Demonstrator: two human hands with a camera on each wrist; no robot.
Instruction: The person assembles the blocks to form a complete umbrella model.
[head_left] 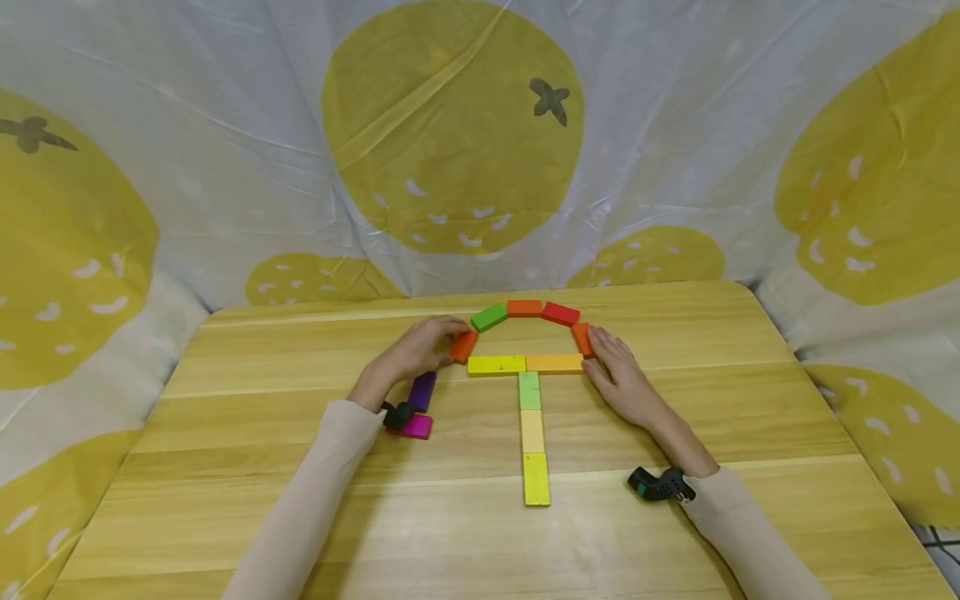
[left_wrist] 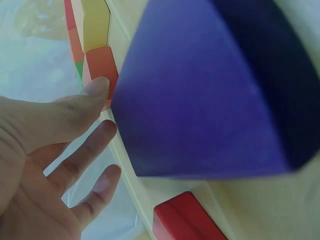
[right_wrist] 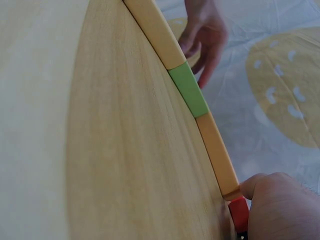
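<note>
Flat coloured wooden blocks form an arch over a bar and stem on the table. My left hand [head_left: 423,346] pinches the orange block [head_left: 464,347] at the arch's left end; in the left wrist view its thumb [left_wrist: 95,90] lies on that block. My right hand [head_left: 624,379] has its fingers fairly straight along the orange block [head_left: 582,340] at the right end. Between them curve a green block [head_left: 490,317], an orange block [head_left: 524,308] and a red block [head_left: 561,313]. Below lie a yellow block [head_left: 497,365] and a light orange block [head_left: 554,363], end to end.
The stem has a light green block [head_left: 529,391], a cream block [head_left: 532,431] and a yellow block [head_left: 536,479]. A purple block [head_left: 422,392] and a magenta block [head_left: 417,427] lie by my left wrist. A patterned curtain [head_left: 637,167] hangs behind the table [head_left: 645,550].
</note>
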